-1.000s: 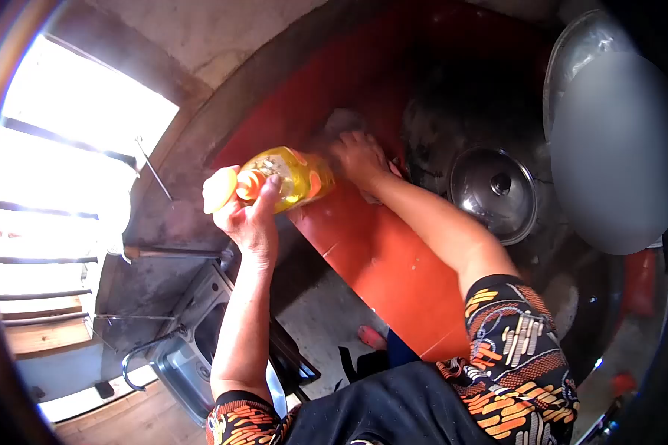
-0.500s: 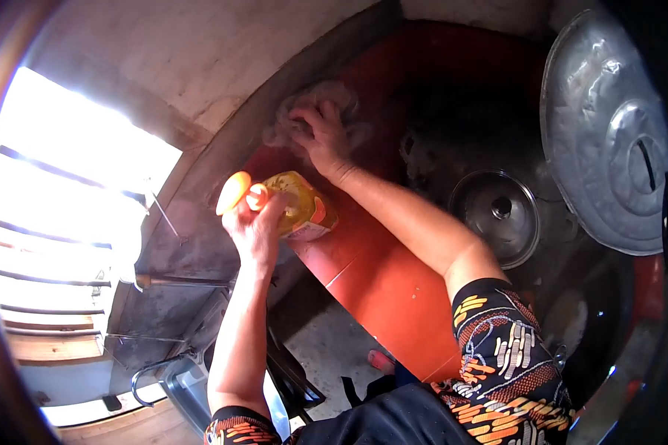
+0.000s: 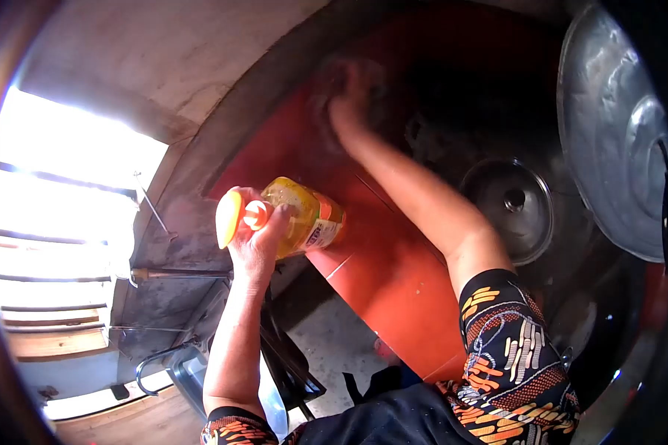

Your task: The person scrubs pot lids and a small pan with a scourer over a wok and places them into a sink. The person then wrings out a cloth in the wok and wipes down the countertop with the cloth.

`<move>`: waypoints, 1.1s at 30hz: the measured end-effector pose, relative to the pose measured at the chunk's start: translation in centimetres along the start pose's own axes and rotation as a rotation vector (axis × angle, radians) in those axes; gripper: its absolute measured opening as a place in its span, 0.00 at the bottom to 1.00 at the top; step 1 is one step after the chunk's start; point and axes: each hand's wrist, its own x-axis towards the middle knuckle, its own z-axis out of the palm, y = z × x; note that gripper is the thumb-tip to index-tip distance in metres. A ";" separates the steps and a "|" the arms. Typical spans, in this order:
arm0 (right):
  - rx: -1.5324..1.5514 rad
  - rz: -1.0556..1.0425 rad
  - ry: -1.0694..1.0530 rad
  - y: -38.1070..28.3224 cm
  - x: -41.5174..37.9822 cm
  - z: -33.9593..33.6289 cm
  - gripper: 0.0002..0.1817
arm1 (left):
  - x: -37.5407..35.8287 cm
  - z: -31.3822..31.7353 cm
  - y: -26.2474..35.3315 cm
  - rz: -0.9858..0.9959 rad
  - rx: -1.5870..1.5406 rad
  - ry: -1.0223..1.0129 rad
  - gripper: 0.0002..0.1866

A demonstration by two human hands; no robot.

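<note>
At centre frame, the left hand (image 3: 254,239) is gripping a yellow bottle (image 3: 297,217); above, the right hand (image 3: 346,96) is pressing a cloth (image 3: 326,81) onto the red tabletop (image 3: 393,274).

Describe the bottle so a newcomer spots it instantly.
Start at the red counter running across the middle. At its near left edge, the left hand holds the bottle on its side. It is the only clear yellow thing here, with an orange cap facing the bright window.

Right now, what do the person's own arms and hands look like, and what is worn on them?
Both forearms are bare; the left hand and right hand wear no gloves or visible jewellery. Short black sleeves printed with orange, yellow and white patterns cover the upper arms.
</note>
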 end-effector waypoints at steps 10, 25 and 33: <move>0.007 -0.064 0.161 2.9 5.9 -0.2 0.12 | -7.6 -0.5 0.0 0.266 0.349 0.185 0.18; -0.229 -0.805 -1.045 -5.4 -13.5 5.0 0.23 | -10.6 -1.9 2.4 0.237 0.592 0.198 0.15; -0.581 -0.808 -0.593 2.1 -7.4 1.8 0.32 | -16.4 -7.1 3.9 0.019 0.468 0.145 0.14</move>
